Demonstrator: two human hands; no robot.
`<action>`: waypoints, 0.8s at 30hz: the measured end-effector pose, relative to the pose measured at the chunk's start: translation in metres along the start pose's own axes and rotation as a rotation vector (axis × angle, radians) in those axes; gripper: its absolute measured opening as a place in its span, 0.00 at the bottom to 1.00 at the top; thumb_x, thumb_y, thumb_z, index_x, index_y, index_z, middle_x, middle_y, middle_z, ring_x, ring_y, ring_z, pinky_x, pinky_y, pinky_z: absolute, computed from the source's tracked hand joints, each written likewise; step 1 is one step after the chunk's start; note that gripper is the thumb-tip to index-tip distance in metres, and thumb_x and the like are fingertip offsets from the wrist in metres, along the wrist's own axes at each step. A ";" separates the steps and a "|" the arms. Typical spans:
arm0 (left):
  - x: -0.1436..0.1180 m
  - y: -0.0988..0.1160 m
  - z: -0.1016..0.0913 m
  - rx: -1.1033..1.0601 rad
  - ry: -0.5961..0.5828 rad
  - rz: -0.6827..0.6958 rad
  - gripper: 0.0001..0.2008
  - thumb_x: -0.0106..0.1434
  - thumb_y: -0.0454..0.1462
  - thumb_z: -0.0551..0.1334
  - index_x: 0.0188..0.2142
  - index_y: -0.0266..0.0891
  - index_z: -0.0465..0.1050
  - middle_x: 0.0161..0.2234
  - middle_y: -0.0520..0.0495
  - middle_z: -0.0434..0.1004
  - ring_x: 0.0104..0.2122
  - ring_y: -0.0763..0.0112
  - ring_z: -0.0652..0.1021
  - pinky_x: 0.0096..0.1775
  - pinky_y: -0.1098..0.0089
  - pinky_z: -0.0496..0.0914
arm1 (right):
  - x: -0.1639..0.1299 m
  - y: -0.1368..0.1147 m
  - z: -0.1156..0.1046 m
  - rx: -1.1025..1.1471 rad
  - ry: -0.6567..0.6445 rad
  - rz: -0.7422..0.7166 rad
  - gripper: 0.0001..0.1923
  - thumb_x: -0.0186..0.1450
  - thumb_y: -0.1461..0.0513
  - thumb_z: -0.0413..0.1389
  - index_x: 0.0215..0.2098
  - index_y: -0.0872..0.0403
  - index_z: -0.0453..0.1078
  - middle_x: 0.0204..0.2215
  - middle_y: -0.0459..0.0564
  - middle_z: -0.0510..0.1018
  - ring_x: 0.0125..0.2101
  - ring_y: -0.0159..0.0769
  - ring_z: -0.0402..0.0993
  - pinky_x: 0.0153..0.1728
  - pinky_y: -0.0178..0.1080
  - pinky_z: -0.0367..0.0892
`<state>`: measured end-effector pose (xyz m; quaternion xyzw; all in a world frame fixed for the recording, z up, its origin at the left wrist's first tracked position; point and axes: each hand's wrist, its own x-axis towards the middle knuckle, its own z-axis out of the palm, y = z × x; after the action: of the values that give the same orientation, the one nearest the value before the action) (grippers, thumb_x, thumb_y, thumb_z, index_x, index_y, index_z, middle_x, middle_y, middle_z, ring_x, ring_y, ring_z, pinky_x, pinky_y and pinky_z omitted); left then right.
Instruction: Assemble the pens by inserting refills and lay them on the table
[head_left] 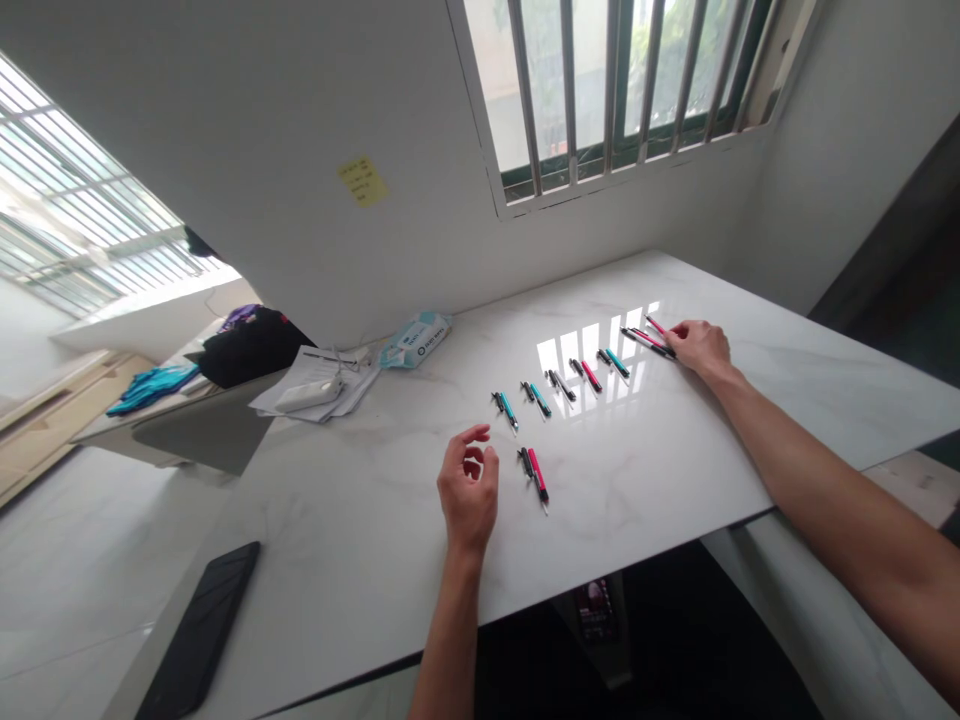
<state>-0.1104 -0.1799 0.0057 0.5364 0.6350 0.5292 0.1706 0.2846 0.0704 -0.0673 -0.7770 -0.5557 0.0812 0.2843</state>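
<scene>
Near left, a black phone lies on the table. Just left of a pink pen barrel, the left hand curls loosely, empty. The right hand touches the far-right pens at their right ends; whether its fingers grip one, I cannot tell.

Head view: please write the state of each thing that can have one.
Left hand: curled, seemingly empty
Right hand: fingertips at far pens
Far pens: lying together
Six pen sets: parts side by side
Black device: screen dark
Lower screen: lit
Yellow note: stuck on wall
Packet: seal unclear
</scene>
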 end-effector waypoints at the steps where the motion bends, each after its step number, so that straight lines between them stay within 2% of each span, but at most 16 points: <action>1: 0.007 0.005 0.003 0.019 -0.013 0.056 0.12 0.67 0.38 0.62 0.49 0.41 0.77 0.46 0.45 0.80 0.34 0.71 0.75 0.33 0.72 0.70 | 0.001 0.001 0.000 0.026 0.022 0.012 0.18 0.66 0.52 0.59 0.44 0.54 0.83 0.42 0.62 0.85 0.41 0.51 0.79 0.42 0.45 0.69; 4: 0.028 0.014 0.018 0.092 0.025 0.259 0.11 0.68 0.35 0.60 0.48 0.41 0.77 0.45 0.45 0.80 0.34 0.71 0.75 0.36 0.71 0.70 | 0.001 0.002 -0.001 0.150 0.143 0.004 0.17 0.66 0.53 0.57 0.43 0.55 0.81 0.41 0.61 0.85 0.40 0.50 0.80 0.44 0.46 0.70; 7: 0.041 0.010 0.033 0.148 0.193 0.436 0.08 0.68 0.32 0.58 0.43 0.40 0.77 0.39 0.46 0.79 0.32 0.71 0.74 0.37 0.69 0.70 | -0.002 0.000 -0.007 0.301 0.262 -0.043 0.17 0.67 0.53 0.56 0.44 0.56 0.80 0.39 0.59 0.86 0.36 0.47 0.80 0.43 0.46 0.72; 9: 0.041 0.004 0.040 0.177 0.243 0.504 0.09 0.68 0.31 0.59 0.43 0.40 0.77 0.39 0.46 0.79 0.33 0.70 0.75 0.39 0.68 0.71 | -0.006 -0.007 -0.013 0.388 0.287 -0.075 0.17 0.68 0.52 0.56 0.44 0.55 0.80 0.37 0.57 0.86 0.35 0.45 0.81 0.41 0.46 0.74; 11: 0.037 -0.001 0.043 0.223 0.237 0.562 0.09 0.67 0.31 0.60 0.45 0.40 0.77 0.41 0.45 0.79 0.38 0.67 0.77 0.43 0.66 0.72 | -0.015 -0.022 -0.018 0.476 0.247 -0.125 0.18 0.68 0.51 0.57 0.44 0.54 0.80 0.37 0.57 0.86 0.35 0.45 0.82 0.39 0.45 0.75; 13: 0.032 -0.003 0.044 0.278 0.218 0.614 0.10 0.67 0.32 0.62 0.46 0.41 0.77 0.43 0.44 0.80 0.43 0.63 0.77 0.48 0.63 0.72 | -0.030 -0.047 -0.021 0.585 0.121 -0.228 0.20 0.66 0.48 0.60 0.43 0.55 0.80 0.37 0.57 0.86 0.35 0.44 0.82 0.36 0.43 0.76; 17: 0.024 -0.001 0.046 0.401 0.210 0.673 0.14 0.66 0.35 0.66 0.52 0.43 0.77 0.48 0.42 0.80 0.52 0.57 0.76 0.56 0.57 0.67 | -0.082 -0.115 -0.018 0.722 -0.311 -0.500 0.22 0.62 0.45 0.66 0.41 0.54 0.80 0.34 0.54 0.86 0.32 0.40 0.81 0.34 0.41 0.76; 21: 0.023 -0.002 0.047 0.493 0.121 0.694 0.21 0.67 0.36 0.66 0.59 0.45 0.74 0.54 0.40 0.79 0.58 0.53 0.74 0.62 0.54 0.61 | -0.137 -0.174 -0.008 0.853 -0.703 -0.600 0.19 0.61 0.47 0.68 0.38 0.53 0.78 0.31 0.50 0.85 0.31 0.38 0.81 0.32 0.38 0.74; 24: 0.025 -0.007 0.046 0.480 0.084 0.651 0.22 0.69 0.35 0.63 0.62 0.44 0.71 0.55 0.39 0.78 0.56 0.56 0.76 0.60 0.56 0.62 | -0.157 -0.192 0.001 0.981 -0.882 -0.610 0.20 0.60 0.47 0.69 0.37 0.53 0.75 0.30 0.50 0.85 0.29 0.36 0.79 0.31 0.37 0.72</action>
<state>-0.0873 -0.1354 -0.0093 0.7119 0.5437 0.4139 -0.1619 0.0689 -0.0298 0.0048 -0.2655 -0.7103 0.5438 0.3595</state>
